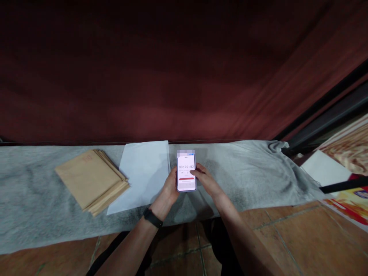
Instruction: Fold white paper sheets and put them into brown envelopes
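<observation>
A smartphone with a lit screen reading 00:00:02 is held upright between my two hands, above a grey cloth. My left hand grips its left edge, and a dark band circles that wrist. On the phone's right side, my right hand is closed against the edge, its thumb over the screen. Left of the phone lies a stack of white paper sheets. A pile of brown envelopes partly overlaps the sheets at their left.
The grey cloth covers a long narrow surface, wrinkled at its right end. Behind it hangs dark red fabric. A dark bar, a white panel and a colourful printed box are at the right. Brown floor tiles show in front.
</observation>
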`<state>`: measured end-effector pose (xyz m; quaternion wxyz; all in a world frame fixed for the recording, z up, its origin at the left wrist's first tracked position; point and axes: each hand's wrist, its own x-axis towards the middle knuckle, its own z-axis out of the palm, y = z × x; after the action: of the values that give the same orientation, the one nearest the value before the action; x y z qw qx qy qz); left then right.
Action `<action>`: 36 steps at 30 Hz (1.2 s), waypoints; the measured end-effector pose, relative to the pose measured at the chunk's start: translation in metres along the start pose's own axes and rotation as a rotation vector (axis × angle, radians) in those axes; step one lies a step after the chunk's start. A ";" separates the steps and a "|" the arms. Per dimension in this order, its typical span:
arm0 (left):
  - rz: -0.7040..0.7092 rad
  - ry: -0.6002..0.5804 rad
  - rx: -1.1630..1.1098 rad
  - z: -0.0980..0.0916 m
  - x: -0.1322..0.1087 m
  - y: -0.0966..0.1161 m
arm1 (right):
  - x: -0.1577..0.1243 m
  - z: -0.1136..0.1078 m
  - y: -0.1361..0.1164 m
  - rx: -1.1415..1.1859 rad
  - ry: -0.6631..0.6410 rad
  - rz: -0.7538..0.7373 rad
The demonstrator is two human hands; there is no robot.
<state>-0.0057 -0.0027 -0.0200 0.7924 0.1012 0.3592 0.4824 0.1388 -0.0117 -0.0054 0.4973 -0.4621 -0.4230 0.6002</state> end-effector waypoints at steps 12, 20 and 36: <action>0.021 0.003 0.021 -0.002 0.004 -0.005 | 0.006 -0.004 0.010 -0.049 -0.012 -0.005; 0.024 0.023 0.020 0.000 0.003 -0.005 | 0.003 -0.003 0.010 -0.043 -0.024 -0.001; 0.011 -0.017 -0.015 0.004 0.000 -0.004 | 0.006 -0.008 0.013 -0.053 -0.056 -0.033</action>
<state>-0.0005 -0.0044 -0.0192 0.7934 0.1015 0.3485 0.4887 0.1429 -0.0071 -0.0209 0.4828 -0.4510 -0.4600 0.5933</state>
